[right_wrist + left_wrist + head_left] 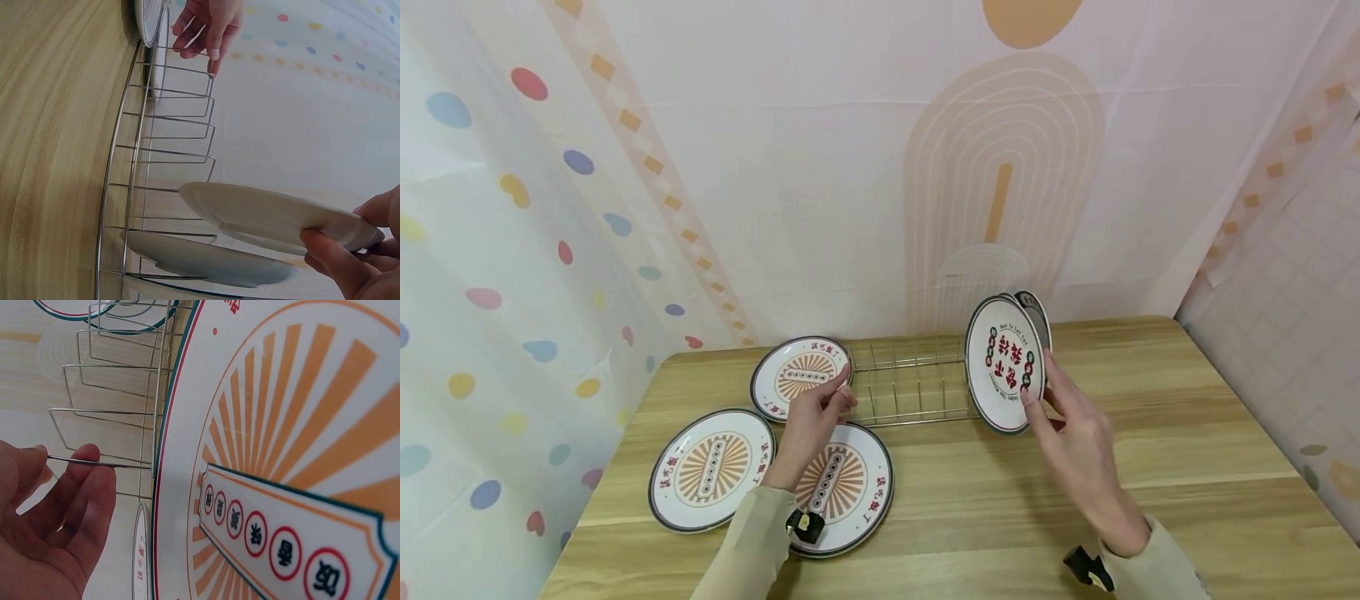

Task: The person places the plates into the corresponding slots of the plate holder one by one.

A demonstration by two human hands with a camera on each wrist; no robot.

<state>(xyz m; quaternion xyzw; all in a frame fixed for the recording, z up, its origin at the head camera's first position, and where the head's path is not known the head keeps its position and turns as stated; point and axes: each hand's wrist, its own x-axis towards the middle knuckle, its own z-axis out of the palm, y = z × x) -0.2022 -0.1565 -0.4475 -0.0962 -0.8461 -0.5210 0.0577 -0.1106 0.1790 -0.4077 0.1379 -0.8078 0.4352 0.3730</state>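
My left hand (808, 425) pinches an end wire of the metal wire plate rack (925, 416) between thumb and fingers, seen closely in the left wrist view. At the other end, my right hand (1078, 446) grips the edge of a white plate (1004, 367) with a dark rim and red characters. This plate is tilted over the rack's wires, as the right wrist view shows. Beside it, other plates (212, 256) stand between the rack's dividers, mostly hidden in the head view. The dividers in the middle and left of the rack hold no plates.
Around my left hand, plates with orange sunburst patterns lie on the wooden table (985, 517): one at the left (692, 492), one at the back (782, 371), and a front stack (868, 508) partly behind my sleeve. Patterned curtains (820, 167) hang behind and at the sides.
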